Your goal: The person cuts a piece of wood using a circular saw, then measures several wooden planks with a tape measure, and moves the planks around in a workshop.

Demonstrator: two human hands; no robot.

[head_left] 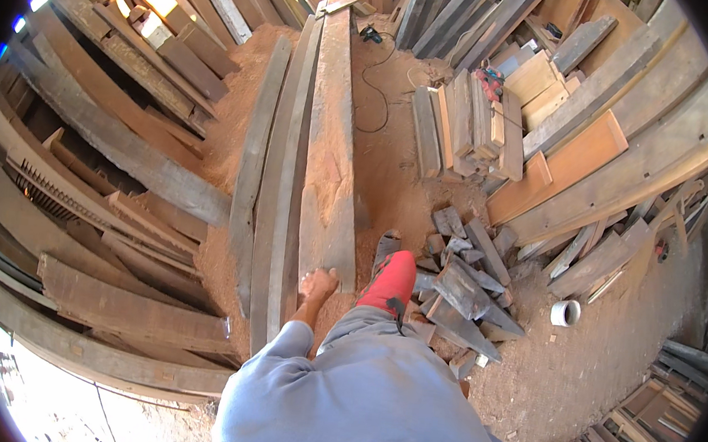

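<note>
A long, thick wooden beam [332, 149] runs away from me, with sawdust strewn over its worn top. At its near end my left hand [318, 284] is closed, fingers curled on the left corner of the wood. Several long grey planks [270, 173] lie side by side along the beam's left. My right hand does not show; my body hides that side. My leg in a red covering [387, 283] stands just right of the beam's near end.
Offcuts [465, 288] are heaped by my foot. Stacked boards [469, 126] carry a red power tool [490, 82]. A dark corded tool [372, 35] trails its cable over sawdust. Timber leans along both sides. A white cylinder [565, 313] stands at right.
</note>
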